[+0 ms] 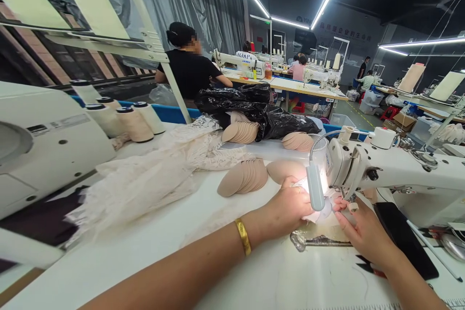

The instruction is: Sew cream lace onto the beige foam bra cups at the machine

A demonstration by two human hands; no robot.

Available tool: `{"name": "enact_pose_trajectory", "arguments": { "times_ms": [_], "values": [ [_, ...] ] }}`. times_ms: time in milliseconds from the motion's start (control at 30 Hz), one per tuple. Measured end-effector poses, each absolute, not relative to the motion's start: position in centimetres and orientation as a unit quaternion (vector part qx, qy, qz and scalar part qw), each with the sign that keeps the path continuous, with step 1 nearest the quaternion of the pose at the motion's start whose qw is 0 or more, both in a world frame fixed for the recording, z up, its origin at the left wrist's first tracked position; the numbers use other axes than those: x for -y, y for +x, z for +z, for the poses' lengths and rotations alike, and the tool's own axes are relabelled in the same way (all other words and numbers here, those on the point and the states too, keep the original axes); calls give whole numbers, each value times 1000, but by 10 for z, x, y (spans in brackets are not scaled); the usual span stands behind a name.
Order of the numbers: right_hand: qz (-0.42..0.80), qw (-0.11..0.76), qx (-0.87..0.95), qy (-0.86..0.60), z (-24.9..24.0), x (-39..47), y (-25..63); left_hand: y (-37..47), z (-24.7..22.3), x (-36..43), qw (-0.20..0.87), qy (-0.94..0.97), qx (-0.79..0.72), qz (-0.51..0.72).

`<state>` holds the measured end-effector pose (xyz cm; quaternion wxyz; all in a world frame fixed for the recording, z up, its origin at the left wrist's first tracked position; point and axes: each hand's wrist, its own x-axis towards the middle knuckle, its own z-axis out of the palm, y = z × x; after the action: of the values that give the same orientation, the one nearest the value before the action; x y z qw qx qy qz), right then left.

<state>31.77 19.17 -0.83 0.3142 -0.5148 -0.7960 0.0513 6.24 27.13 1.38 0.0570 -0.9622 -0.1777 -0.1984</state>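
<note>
My left hand (288, 209), with a gold bracelet on its wrist, is closed on a pale lace piece (321, 214) under the lamp (316, 188). The lamp partly hides the piece, and glare washes out its detail. My right hand (365, 232) lies at the piece's right side, by the presser foot of the white sewing machine (395, 167). Its thumb and fingers are stretched apart, fingertips at the cloth's edge. Beyond my left hand lie a single beige bra cup (286, 170) and a fanned stack of beige bra cups (245, 178).
White lace (145, 174) spreads across the table's left. Thread cones (134, 123) stand behind it. A black plastic bag (261, 111) and more cups lie at the back. A black phone (407, 240) and small snips (370, 266) lie by my right arm. Co-workers sit farther off.
</note>
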Motion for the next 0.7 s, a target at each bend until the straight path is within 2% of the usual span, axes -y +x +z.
{"name": "enact_pose_trajectory", "arguments": {
  "times_ms": [267, 400, 500, 700],
  "values": [
    [90, 274, 803, -522, -6, -186, 316, 59, 9, -262, 55, -964, 171, -197],
    [113, 215, 843, -480, 0, -183, 308, 58, 0, -256, 72, -962, 156, -212],
    [131, 203, 863, -444, 1, -182, 305, 58, -4, -250, 78, -964, 138, -211],
    [118, 189, 864, -451, -3, -183, 303, 62, -11, -249, 6, -961, 157, -226]
  ]
}}
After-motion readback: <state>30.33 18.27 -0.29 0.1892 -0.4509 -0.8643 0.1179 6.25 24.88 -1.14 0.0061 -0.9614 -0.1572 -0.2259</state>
